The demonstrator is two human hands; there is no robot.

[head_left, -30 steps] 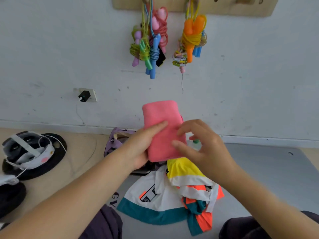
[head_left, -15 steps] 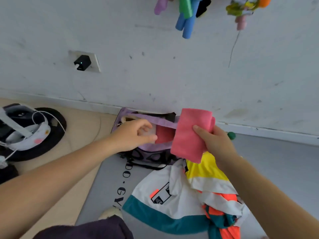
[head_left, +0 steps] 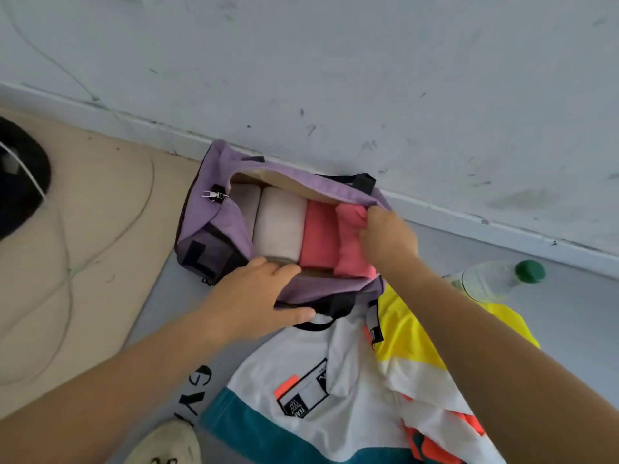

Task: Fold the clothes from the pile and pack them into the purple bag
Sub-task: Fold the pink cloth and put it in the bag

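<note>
i am at the packing step; my right hand (head_left: 385, 236) is clenched on the folded pink garment (head_left: 351, 242) and tucks it into the purple bag (head_left: 214, 222), at the 3 o'clock end of a row, touching a red roll (head_left: 318, 234) with a white roll (head_left: 279, 222) beside that; my left hand (head_left: 258, 296) grips the near rim of the bag at 6 o'clock and holds the mouth wide; the bag lies on the floor against the wall; next, i judge, i must seat the pink piece, let go, and take a piece from the pile (head_left: 385, 380) at 5 o'clock; the white shirt (head_left: 301, 370) has a boxed label too blurred to read; the grey mat (head_left: 160, 316) shows "gy".
</note>
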